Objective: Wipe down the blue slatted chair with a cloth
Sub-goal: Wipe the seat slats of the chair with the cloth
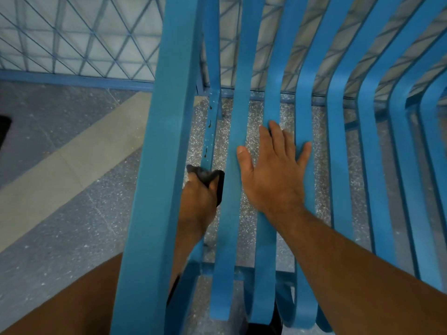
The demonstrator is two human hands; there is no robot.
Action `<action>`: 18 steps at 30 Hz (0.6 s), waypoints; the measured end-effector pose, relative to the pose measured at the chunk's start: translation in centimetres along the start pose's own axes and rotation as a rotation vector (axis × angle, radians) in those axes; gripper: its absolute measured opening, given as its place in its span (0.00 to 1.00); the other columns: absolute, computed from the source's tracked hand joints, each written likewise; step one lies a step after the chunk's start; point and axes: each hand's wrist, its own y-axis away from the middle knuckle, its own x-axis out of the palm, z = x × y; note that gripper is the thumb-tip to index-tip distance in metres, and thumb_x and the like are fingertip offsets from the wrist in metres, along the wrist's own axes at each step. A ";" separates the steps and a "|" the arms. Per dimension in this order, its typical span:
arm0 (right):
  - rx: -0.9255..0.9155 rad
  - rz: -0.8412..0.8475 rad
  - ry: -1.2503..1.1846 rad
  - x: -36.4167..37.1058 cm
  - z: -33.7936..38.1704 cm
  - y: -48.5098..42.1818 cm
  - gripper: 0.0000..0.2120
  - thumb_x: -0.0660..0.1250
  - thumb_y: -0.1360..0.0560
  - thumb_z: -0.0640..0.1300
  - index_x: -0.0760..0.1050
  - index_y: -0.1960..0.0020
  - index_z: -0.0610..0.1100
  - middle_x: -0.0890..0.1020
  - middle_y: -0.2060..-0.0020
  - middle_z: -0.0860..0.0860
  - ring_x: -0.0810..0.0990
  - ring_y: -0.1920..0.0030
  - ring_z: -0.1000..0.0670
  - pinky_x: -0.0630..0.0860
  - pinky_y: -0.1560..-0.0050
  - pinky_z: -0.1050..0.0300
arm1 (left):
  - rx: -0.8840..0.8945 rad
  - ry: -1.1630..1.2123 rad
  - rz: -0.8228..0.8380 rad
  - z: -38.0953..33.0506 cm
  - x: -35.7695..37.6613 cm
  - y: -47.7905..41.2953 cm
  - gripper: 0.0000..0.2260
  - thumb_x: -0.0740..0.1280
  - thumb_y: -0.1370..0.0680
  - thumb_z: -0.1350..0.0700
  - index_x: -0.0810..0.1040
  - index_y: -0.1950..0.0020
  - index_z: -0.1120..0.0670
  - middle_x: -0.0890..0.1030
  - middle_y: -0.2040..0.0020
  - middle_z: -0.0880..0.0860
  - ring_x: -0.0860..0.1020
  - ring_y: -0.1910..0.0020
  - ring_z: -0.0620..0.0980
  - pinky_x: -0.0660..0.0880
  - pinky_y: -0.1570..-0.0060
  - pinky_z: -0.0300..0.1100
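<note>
The blue slatted chair [338, 153] fills the right and middle of the view, its seat slats running away from me and curving up into the back. My left hand [198, 204] reaches under the wide armrest [159, 165] and grips a dark cloth [210, 176] against a thin lower rail [210, 131] that carries dark drip marks. My right hand [273, 170] lies flat with spread fingers on the seat slats, pressing on them.
Speckled grey floor [60, 226] with a pale diagonal stripe lies to the left and under the slats. A blue lattice fence [72, 39] with a low blue base rail stands behind the chair. A dark object [3, 131] sits at the left edge.
</note>
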 end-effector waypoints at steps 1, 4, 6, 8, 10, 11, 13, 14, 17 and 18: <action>0.000 0.000 0.001 0.0 0.0 0.0 0.32 0.45 0.19 0.63 0.54 0.22 0.45 0.54 0.21 0.48 0.50 0.22 0.44 0.40 0.26 0.34 | 0.027 -0.027 -0.011 0.9 0.5 0.0 0.16 0.57 0.20 0.41 0.68 0.43 0.52 0.78 0.56 0.49 0.77 0.59 0.50 0.73 0.58 0.38; 0.002 -0.001 0.007 0.1 -0.1 0.0 0.31 0.45 0.19 0.62 0.54 0.22 0.46 0.54 0.21 0.48 0.51 0.22 0.44 0.41 0.26 0.33 | 0.113 -0.174 -0.003 2.3 0.8 1.6 0.20 0.57 0.22 0.42 0.64 0.36 0.54 0.77 0.47 0.53 0.77 0.50 0.54 0.75 0.49 0.54; 0.005 0.005 0.009 0.0 -0.1 0.0 0.31 0.45 0.19 0.62 0.54 0.22 0.45 0.54 0.21 0.48 0.51 0.22 0.44 0.42 0.26 0.33 | 0.052 -0.120 0.039 1.9 0.6 1.7 0.28 0.51 0.27 0.35 0.66 0.39 0.54 0.77 0.48 0.55 0.77 0.49 0.57 0.75 0.48 0.54; 0.003 0.021 0.011 0.0 0.0 -0.1 0.31 0.44 0.19 0.62 0.52 0.21 0.45 0.52 0.21 0.49 0.50 0.22 0.45 0.41 0.26 0.33 | -0.018 -0.059 0.046 1.1 0.6 0.2 0.31 0.46 0.34 0.28 0.66 0.45 0.49 0.80 0.52 0.54 0.80 0.53 0.58 0.77 0.49 0.55; 0.005 0.039 0.007 0.0 0.0 -0.2 0.31 0.44 0.19 0.62 0.51 0.21 0.46 0.50 0.21 0.49 0.48 0.22 0.46 0.39 0.26 0.33 | -0.050 -0.039 0.019 0.3 1.1 -1.7 0.23 0.50 0.31 0.28 0.65 0.48 0.44 0.82 0.56 0.51 0.81 0.56 0.57 0.78 0.52 0.56; 0.007 0.041 0.005 0.0 0.0 -0.2 0.31 0.44 0.19 0.62 0.50 0.21 0.46 0.50 0.21 0.50 0.48 0.22 0.46 0.39 0.26 0.34 | -0.065 -0.016 -0.003 -0.1 1.3 -2.7 0.21 0.52 0.29 0.29 0.67 0.47 0.42 0.82 0.57 0.49 0.81 0.57 0.55 0.78 0.53 0.55; 0.009 0.037 0.005 0.0 0.0 -0.2 0.31 0.44 0.18 0.61 0.50 0.21 0.46 0.50 0.21 0.50 0.48 0.22 0.46 0.39 0.26 0.34 | -0.081 -0.012 -0.035 -0.4 1.7 -4.0 0.22 0.53 0.28 0.29 0.70 0.46 0.43 0.82 0.56 0.48 0.81 0.57 0.54 0.78 0.53 0.54; 0.008 0.035 0.005 0.0 0.0 -0.2 0.31 0.44 0.18 0.61 0.50 0.21 0.46 0.50 0.21 0.50 0.47 0.22 0.45 0.39 0.26 0.34 | -0.067 -0.016 -0.057 -0.4 1.8 -4.2 0.22 0.53 0.27 0.30 0.70 0.45 0.44 0.81 0.54 0.49 0.80 0.56 0.54 0.78 0.53 0.54; 0.006 0.043 0.006 0.0 0.0 -0.3 0.31 0.44 0.18 0.61 0.50 0.21 0.46 0.50 0.21 0.49 0.47 0.22 0.45 0.37 0.26 0.34 | 0.073 -0.032 -0.052 0.1 2.0 -3.1 0.21 0.58 0.23 0.38 0.66 0.37 0.51 0.77 0.46 0.51 0.77 0.50 0.52 0.77 0.51 0.53; 0.003 0.045 0.010 0.0 0.1 -0.3 0.31 0.44 0.18 0.61 0.51 0.21 0.46 0.50 0.21 0.48 0.47 0.22 0.44 0.37 0.26 0.34 | 0.112 -0.053 -0.039 0.4 2.0 -2.6 0.21 0.60 0.21 0.42 0.64 0.35 0.53 0.75 0.44 0.52 0.76 0.49 0.53 0.77 0.51 0.53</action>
